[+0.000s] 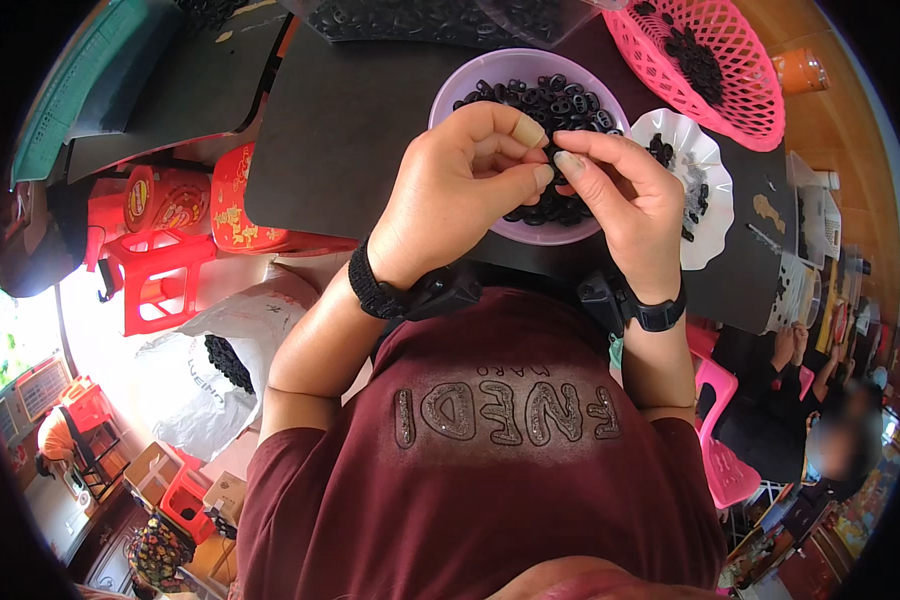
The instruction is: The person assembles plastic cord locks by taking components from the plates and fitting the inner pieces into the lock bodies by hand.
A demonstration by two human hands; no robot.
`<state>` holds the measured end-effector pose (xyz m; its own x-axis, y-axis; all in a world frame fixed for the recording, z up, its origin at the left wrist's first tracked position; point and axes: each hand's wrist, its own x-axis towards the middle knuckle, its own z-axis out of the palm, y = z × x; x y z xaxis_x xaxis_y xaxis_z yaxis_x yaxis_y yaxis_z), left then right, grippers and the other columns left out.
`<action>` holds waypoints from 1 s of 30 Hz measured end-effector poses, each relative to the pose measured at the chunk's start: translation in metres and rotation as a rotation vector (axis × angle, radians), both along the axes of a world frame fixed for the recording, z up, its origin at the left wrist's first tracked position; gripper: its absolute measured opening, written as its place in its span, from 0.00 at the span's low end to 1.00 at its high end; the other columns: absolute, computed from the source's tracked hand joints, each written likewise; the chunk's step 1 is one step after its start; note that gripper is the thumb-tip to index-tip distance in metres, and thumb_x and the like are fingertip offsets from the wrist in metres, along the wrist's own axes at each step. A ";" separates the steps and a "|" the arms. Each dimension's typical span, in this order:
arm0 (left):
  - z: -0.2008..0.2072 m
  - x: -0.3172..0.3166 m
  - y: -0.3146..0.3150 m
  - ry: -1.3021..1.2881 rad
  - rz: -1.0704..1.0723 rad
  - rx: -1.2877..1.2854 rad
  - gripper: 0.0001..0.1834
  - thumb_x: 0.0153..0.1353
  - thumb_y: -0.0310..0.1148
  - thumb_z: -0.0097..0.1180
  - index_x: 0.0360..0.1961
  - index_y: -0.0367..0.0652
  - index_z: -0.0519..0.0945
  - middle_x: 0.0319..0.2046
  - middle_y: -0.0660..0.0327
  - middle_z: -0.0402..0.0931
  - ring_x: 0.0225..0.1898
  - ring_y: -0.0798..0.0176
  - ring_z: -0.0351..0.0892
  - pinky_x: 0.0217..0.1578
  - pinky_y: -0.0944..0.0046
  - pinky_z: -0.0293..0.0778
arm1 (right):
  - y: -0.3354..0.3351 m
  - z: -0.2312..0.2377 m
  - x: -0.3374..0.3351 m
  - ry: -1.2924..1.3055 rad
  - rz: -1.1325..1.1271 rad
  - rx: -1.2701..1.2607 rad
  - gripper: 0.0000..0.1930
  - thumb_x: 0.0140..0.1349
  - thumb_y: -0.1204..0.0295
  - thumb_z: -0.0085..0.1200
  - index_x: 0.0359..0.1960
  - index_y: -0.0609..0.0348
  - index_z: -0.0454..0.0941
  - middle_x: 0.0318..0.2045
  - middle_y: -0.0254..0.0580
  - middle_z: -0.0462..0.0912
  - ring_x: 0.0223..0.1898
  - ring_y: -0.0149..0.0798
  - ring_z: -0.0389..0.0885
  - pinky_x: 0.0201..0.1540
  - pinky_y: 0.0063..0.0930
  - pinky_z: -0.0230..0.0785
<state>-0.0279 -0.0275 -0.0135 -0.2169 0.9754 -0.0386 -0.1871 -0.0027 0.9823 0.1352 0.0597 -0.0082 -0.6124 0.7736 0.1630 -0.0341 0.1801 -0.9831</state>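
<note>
Over a pale purple bowl (457, 80), both my hands meet fingertip to fingertip. My left hand (465, 170) pinches with thumb and index finger. From the other side my right hand (625, 190) closes its thumb and index finger in the same way. A small black piece seems to sit between the fingertips; they cover most of it, so its shape is unclear. Many oval black pieces (570, 100) with two holes fill the bowl. To its right lies a white scalloped plate (708, 235), holding smaller black parts (660, 150) and a greyish heap.
A pink lattice basket (760, 110) with black parts stands at the back right, a clear bin (420, 25) behind the bowl. The dark table (320, 150) extends left. Red stools (160, 280) and a white sack (210, 350) are at left; another person (770, 410) sits at right.
</note>
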 end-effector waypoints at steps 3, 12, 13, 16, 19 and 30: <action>0.001 0.000 0.000 0.009 0.006 0.007 0.13 0.59 0.20 0.60 0.44 0.34 0.74 0.35 0.61 0.80 0.34 0.70 0.80 0.37 0.72 0.78 | 0.003 0.000 0.003 -0.058 0.023 0.127 0.10 0.61 0.79 0.59 0.44 0.65 0.82 0.34 0.37 0.83 0.33 0.24 0.81 0.35 0.14 0.72; 0.003 0.000 -0.002 0.028 0.016 -0.004 0.12 0.59 0.20 0.61 0.42 0.33 0.74 0.34 0.61 0.79 0.33 0.70 0.80 0.36 0.72 0.77 | 0.002 0.002 0.004 -0.025 0.047 0.058 0.10 0.62 0.75 0.59 0.44 0.65 0.82 0.35 0.36 0.82 0.31 0.24 0.79 0.35 0.15 0.71; 0.004 0.000 -0.002 0.053 0.018 -0.011 0.12 0.58 0.19 0.61 0.42 0.33 0.74 0.34 0.61 0.79 0.33 0.70 0.80 0.36 0.72 0.77 | 0.001 0.004 0.003 -0.006 0.020 -0.030 0.10 0.63 0.74 0.59 0.44 0.65 0.82 0.35 0.36 0.83 0.31 0.24 0.79 0.34 0.16 0.71; 0.004 0.001 -0.002 0.076 0.019 0.005 0.12 0.58 0.19 0.61 0.42 0.33 0.74 0.35 0.61 0.79 0.33 0.70 0.80 0.36 0.72 0.77 | 0.002 0.006 0.003 -0.047 0.024 -0.051 0.09 0.64 0.73 0.58 0.43 0.65 0.82 0.33 0.35 0.83 0.30 0.24 0.79 0.33 0.15 0.71; 0.001 0.002 -0.002 0.114 0.032 0.054 0.12 0.58 0.18 0.60 0.42 0.33 0.74 0.35 0.61 0.79 0.33 0.70 0.79 0.36 0.73 0.77 | 0.003 0.008 0.002 -0.074 0.028 -0.072 0.09 0.64 0.73 0.57 0.42 0.65 0.83 0.30 0.34 0.83 0.29 0.24 0.78 0.33 0.15 0.71; -0.001 0.000 -0.003 0.113 0.026 0.033 0.12 0.58 0.18 0.60 0.42 0.33 0.73 0.34 0.61 0.78 0.33 0.71 0.79 0.37 0.73 0.77 | 0.002 0.002 -0.004 -0.113 -0.032 0.168 0.06 0.61 0.76 0.59 0.38 0.63 0.83 0.28 0.36 0.84 0.28 0.24 0.79 0.31 0.17 0.71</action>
<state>-0.0278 -0.0307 -0.0146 -0.2433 0.9698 0.0200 -0.0748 -0.0393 0.9964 0.1314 0.0614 -0.0063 -0.6094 0.7608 0.2232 0.0833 0.3414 -0.9362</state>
